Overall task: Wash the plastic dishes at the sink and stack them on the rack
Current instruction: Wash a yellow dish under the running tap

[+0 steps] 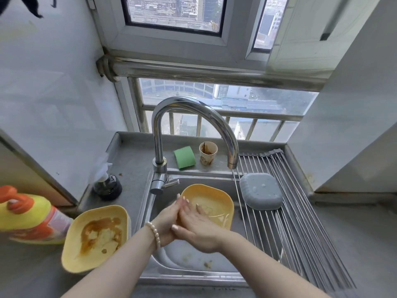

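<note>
We stand at the stainless steel sink (171, 261), where one grey square plastic dish (261, 191) already lies upside down on the steel roll-up rack (300, 211). A sauce-stained yellow plastic dish (95, 235) waits on the table, just left of the basin. Over a second yellow plastic dish (217, 203) in the sink, our left hand (166, 220) and right hand (198, 229) press together, fingers straight and holding nothing, so we judge washing is underway, and next one hand must grip that dish.

No text can be read. The paper cup (208, 152) behind the faucet (189, 127) bears brown print, and the yellow bottle (32, 218) a label, both too blurred.
</note>
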The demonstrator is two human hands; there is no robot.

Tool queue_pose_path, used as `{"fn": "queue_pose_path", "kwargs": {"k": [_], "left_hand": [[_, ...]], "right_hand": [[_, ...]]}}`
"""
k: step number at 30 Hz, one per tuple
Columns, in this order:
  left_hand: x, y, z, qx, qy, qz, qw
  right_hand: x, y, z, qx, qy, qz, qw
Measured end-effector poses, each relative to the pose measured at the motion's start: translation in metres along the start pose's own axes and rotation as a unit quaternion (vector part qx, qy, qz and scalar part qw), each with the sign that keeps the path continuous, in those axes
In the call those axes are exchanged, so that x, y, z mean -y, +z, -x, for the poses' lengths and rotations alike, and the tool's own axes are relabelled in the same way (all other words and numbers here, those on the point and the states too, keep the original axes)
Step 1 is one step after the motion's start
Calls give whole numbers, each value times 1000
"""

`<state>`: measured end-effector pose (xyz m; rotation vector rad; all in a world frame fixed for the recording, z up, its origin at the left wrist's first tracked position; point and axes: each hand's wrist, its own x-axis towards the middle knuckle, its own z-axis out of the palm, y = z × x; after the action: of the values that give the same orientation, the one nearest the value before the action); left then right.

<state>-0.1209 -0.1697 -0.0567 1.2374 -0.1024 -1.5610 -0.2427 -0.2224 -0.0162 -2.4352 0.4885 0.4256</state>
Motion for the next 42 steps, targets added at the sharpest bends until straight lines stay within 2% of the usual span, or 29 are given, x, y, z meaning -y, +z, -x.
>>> {"fn": "queue_pose_path", "kwargs": {"k": [2, 4, 6, 9, 13, 15, 19, 27, 29, 32, 35, 37, 39, 42], "left_hand": [[-4, -9, 2, -28, 21, -9, 999], [-3, -14, 7, -62, 31, -72, 995], [0, -17, 11, -107, 37, -142, 983], [1, -21, 13, -136, 31, -234, 962], [0, -14, 13, -130, 2, -293, 947], [1, -13, 10, -124, -15, -305, 944], [2, -17, 5, -123, -32, -294, 947], [8, -17, -6, -146, -43, -217, 964], [12, -13, -10, -141, -32, -187, 972], [16, -3, -17, -126, -8, -124, 984], [16, 10, -22, -133, 19, -90, 987], [15, 17, -26, -149, 34, -75, 985], [16, 23, -29, -171, 49, -68, 982], [25, 35, -36, -176, 80, -111, 975]], "right_hand": [[3, 2, 8, 83, -30, -47, 995], [-6, -5, 16, 171, 18, -88, 981], [-18, -18, 20, 202, 74, -98, 972], [-31, -34, 15, 119, 88, 22, 989], [-33, -53, -15, -72, 101, 10, 992], [-28, -61, -37, -108, 111, 42, 987], [-20, -60, -72, -103, 102, 136, 980], [1, -50, -89, -67, 91, 210, 971], [5, -42, -85, -57, 83, 182, 978], [3, -33, -71, -67, 92, 58, 992], [-13, -18, -44, -165, 101, -7, 981], [-27, -1, -17, -197, 106, -11, 975], [-37, 16, 7, -175, 116, 33, 977], [-51, 18, 20, -89, 204, 126, 967]]}}
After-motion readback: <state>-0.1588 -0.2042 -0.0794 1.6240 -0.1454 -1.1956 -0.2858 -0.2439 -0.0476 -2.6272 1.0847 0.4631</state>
